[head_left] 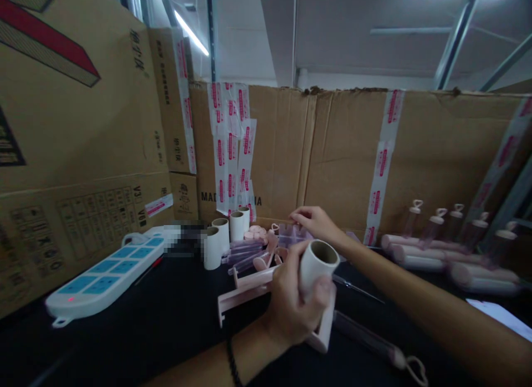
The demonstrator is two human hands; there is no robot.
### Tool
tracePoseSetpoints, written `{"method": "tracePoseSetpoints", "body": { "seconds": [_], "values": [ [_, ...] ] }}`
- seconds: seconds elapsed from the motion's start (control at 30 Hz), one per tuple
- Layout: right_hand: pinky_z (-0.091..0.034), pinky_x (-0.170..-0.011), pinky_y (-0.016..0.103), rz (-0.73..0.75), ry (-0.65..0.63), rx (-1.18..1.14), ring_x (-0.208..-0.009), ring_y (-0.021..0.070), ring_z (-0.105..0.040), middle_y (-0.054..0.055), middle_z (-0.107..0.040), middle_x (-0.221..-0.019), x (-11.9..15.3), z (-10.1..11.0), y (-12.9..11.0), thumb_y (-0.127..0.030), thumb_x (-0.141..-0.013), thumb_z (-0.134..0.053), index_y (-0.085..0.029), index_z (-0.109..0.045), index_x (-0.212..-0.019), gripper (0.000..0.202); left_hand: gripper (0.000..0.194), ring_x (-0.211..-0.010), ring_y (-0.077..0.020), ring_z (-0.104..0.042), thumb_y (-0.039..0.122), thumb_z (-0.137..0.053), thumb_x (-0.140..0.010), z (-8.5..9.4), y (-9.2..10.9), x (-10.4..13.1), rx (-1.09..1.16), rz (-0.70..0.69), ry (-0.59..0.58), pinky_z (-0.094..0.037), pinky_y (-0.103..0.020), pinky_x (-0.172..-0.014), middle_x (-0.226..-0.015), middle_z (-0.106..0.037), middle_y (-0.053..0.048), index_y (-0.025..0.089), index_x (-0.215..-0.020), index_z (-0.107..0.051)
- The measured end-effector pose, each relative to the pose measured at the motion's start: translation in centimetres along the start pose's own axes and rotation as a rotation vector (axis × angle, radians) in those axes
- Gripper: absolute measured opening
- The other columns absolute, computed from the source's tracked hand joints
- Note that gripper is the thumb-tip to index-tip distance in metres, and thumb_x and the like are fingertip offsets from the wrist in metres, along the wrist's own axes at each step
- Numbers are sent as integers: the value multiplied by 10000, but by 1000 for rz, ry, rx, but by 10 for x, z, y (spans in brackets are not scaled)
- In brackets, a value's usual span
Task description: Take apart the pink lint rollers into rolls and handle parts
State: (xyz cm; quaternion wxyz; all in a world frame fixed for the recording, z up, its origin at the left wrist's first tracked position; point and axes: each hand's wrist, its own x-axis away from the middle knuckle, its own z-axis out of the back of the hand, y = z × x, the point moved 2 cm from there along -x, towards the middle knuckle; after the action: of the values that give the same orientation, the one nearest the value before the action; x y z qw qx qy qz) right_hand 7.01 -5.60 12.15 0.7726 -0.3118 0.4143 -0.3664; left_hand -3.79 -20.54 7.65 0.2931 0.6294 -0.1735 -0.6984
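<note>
A white cardboard tube (pixel 311 270) is upright in my left hand (pixel 293 298), whose fingers wrap round it, with its open end up. Under and beside that hand lie pale pink plastic pieces (pixel 245 290). My right hand (pixel 318 223) reaches beyond it to the clear purplish plastic parts (pixel 291 234); its fingers are bent together, and anything between them is too small to make out. Left of these parts stand several white tubes (pixel 213 248). Pink round pieces (pixel 255 233) lie behind clear purplish strips (pixel 245 254).
A white power strip with blue sockets (pixel 112 270) lies at the left. Pink rollers with clear heart-topped tubes (pixel 432 254) are at the right. A screwdriver (pixel 357 287) and a clear tube with a heart loop (pixel 369 340) lie nearer. Cardboard walls (pixel 274 154) stand behind.
</note>
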Motion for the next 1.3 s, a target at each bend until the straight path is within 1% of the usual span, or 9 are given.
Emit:
{"method": "tracePoseSetpoints", "body": {
  "seconds": [0.07, 0.17, 0.23, 0.33, 0.5, 0.7, 1.03, 1.17, 1.3],
  "values": [
    [-535, -710, 286, -12, 12, -19, -761, 154, -651, 55, -711, -873, 30, 12, 5, -246, -976, -581, -114, -702, -989, 179, 314, -911, -214, -662, 407, -549, -953, 1, -6, -8, 147, 192, 158, -519, -306, -792, -1046, -693, -72, 203, -1189, -582],
    [-497, -619, 259, -34, 14, -61, -707, 152, -654, 67, -741, -904, 83, 17, 2, -279, -945, -566, -124, -704, -1057, 236, 406, -742, -185, -646, 554, -561, -918, 0, -18, -20, 405, 445, 348, -505, -282, -662, -865, -677, -44, 178, -1066, -593],
    [-518, -679, 277, -17, 14, -112, -779, 170, -673, 63, -740, -930, 112, 9, -5, -316, -932, -602, -147, -693, -1088, 248, 474, -616, -157, -602, 624, -581, -872, -3, -25, -26, 559, 561, 395, -473, -264, -575, -749, -637, -16, 163, -982, -582],
    [-532, -796, 319, 23, -7, -159, -861, 193, -682, 55, -734, -961, 134, -10, -13, -316, -918, -657, -174, -676, -1126, 253, 504, -597, -132, -586, 639, -621, -838, -7, -30, -30, 683, 635, 429, -461, -243, -571, -734, -620, -1, 151, -956, -576],
    [-559, -816, 337, -27, 27, -403, -920, 214, -697, 70, -734, -1030, 136, -30, -7, -310, -903, -689, -187, -652, -1180, 305, 520, -735, -131, -631, 604, -726, -790, -12, -29, -26, 717, 647, 469, -498, -237, -699, -818, -638, 12, 188, -1066, -579],
    [-573, -857, 349, -61, 30, -653, -964, 233, -710, 67, -742, -993, 134, -33, 1, -392, -873, -746, -182, -682, -1173, 372, 495, -729, -150, -639, 584, -721, -819, -13, -20, -27, 767, 669, 410, -516, -266, -667, -869, -649, -2, 212, -1101, -556],
    [-558, -870, 349, -94, 106, -677, -872, 219, -721, 72, -755, -974, 138, -33, -4, -427, -851, -765, -171, -709, -1160, 405, 360, -788, -149, -644, 492, -674, -895, -15, -15, -26, 812, 594, 365, -534, -266, -749, -882, -650, -11, 219, -1084, -532],
    [-562, -871, 364, -59, 141, -663, -891, 239, -721, 71, -758, -999, 140, -33, -4, -386, -842, -760, -185, -717, -1141, 363, 352, -758, -151, -635, 496, -647, -912, -17, -11, -24, 822, 631, 324, -524, -252, -675, -891, -650, -19, 234, -1104, -510],
    [-572, -863, 369, -124, 162, -694, -884, 244, -721, 63, -760, -954, 139, -33, -4, -287, -793, -755, -178, -727, -1089, 317, 338, -775, -159, -634, 470, -641, -920, -17, -9, -24, 830, 620, 328, -529, -258, -678, -883, -632, -13, 252, -1138, -501]
  ]
}}
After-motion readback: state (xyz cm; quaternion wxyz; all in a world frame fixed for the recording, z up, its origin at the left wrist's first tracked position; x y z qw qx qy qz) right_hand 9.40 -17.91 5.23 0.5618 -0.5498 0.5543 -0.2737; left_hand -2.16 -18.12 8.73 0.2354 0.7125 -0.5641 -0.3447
